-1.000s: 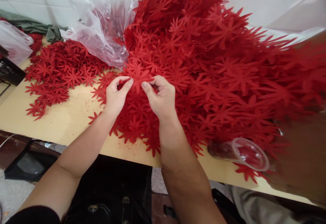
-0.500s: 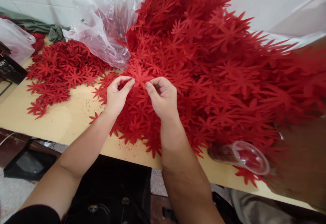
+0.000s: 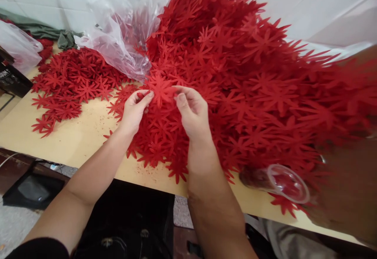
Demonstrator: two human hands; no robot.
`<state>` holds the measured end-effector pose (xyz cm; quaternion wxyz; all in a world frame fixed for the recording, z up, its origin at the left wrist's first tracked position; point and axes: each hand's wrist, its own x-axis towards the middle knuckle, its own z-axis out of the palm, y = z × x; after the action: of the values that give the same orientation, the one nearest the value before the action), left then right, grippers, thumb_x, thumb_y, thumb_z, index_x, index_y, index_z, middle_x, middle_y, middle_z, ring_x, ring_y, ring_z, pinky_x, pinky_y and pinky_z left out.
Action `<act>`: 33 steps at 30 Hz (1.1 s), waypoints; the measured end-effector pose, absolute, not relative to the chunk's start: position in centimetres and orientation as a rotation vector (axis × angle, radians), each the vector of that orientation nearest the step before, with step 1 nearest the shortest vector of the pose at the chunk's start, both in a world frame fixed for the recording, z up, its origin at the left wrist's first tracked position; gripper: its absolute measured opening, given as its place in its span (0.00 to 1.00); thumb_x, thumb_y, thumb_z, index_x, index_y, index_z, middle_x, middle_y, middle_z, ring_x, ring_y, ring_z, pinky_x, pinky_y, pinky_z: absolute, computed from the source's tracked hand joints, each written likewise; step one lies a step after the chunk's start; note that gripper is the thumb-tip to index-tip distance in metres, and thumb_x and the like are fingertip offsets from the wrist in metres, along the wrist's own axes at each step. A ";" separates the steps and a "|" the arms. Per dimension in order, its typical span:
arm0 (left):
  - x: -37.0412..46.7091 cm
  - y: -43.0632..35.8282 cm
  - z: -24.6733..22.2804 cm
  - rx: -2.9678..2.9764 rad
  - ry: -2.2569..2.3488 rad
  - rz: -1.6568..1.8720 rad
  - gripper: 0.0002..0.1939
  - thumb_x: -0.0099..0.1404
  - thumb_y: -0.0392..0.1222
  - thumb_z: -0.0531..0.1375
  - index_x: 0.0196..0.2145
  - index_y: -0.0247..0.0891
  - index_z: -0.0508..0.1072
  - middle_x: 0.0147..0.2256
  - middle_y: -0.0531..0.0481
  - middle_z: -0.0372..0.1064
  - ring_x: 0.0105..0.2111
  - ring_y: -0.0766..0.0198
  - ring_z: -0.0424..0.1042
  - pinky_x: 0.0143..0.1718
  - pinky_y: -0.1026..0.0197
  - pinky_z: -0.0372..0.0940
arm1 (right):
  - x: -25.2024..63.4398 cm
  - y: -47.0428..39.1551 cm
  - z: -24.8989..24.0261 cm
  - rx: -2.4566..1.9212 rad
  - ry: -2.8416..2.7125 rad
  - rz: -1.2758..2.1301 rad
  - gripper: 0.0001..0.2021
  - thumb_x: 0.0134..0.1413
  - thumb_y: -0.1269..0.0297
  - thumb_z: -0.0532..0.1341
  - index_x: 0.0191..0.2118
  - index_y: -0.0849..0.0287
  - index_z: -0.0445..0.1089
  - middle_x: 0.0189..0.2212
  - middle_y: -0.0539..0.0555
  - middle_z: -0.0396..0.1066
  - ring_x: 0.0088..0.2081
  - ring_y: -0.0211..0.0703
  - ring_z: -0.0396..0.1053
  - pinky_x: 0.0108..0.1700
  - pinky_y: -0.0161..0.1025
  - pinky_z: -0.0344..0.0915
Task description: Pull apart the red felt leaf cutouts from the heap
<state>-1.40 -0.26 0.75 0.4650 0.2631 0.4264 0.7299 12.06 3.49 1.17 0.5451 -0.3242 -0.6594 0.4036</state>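
A red flower-shaped cutout [image 3: 161,89] with long narrow petals is held up between my two hands, over a big heap of similar red cutouts [image 3: 229,102]. My left hand [image 3: 136,108] pinches its left side between thumb and forefinger. On the opposite side, my right hand [image 3: 194,112] has its thumb and forefinger closed at the tip of a petal, the other fingers curled in. Whether the cutout is one layer or several I cannot tell.
A smaller pile of red cutouts [image 3: 73,78] lies on the left of the tan table [image 3: 73,133]. Behind it slumps a clear plastic bag [image 3: 118,43]. A transparent plastic cup [image 3: 290,184] lies on its side at the front right. Boxlike black packaging [image 3: 11,76] stands far left.
My right hand has shifted slightly right, its fingers now farther from my left hand. The cutout shows flatter and more fully spread. My left hand has barely moved.
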 end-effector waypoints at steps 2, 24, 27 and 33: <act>-0.9 -0.3 0.7 0.732 1.064 1.801 0.05 0.51 0.36 0.63 0.26 0.37 0.69 0.23 0.59 0.63 0.23 0.78 0.61 0.27 0.72 0.57 | 11.6 3.3 1.0 -0.779 -1.592 0.983 0.18 0.46 0.46 0.59 0.36 0.55 0.69 0.33 0.51 0.71 0.36 0.37 0.68 0.42 0.40 0.66; -0.7 -0.4 0.2 1.227 1.239 1.774 0.07 0.52 0.41 0.63 0.26 0.37 0.69 0.28 0.55 0.66 0.30 0.72 0.64 0.38 0.65 0.60 | 10.4 2.9 0.7 -0.804 -1.539 0.931 0.17 0.44 0.48 0.60 0.23 0.59 0.62 0.18 0.44 0.60 0.21 0.28 0.56 0.26 0.32 0.57; -0.5 -0.4 0.3 1.134 1.197 1.784 0.07 0.51 0.41 0.63 0.25 0.38 0.68 0.26 0.57 0.65 0.29 0.73 0.63 0.38 0.66 0.60 | 10.3 2.6 0.8 -0.795 -1.589 0.915 0.16 0.48 0.50 0.58 0.24 0.59 0.63 0.18 0.44 0.58 0.21 0.28 0.55 0.26 0.32 0.56; -1.7 0.2 0.0 0.865 1.193 1.885 0.09 0.52 0.42 0.63 0.26 0.39 0.65 0.25 0.58 0.61 0.26 0.74 0.61 0.33 0.67 0.59 | 11.3 3.4 0.7 -0.852 -1.512 0.689 0.13 0.52 0.54 0.56 0.24 0.58 0.61 0.19 0.45 0.56 0.22 0.29 0.56 0.28 0.33 0.59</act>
<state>-1.71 0.23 0.00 0.3657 0.3365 0.4639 0.7334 11.27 3.40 0.67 0.5950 -0.3667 -0.6509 0.2964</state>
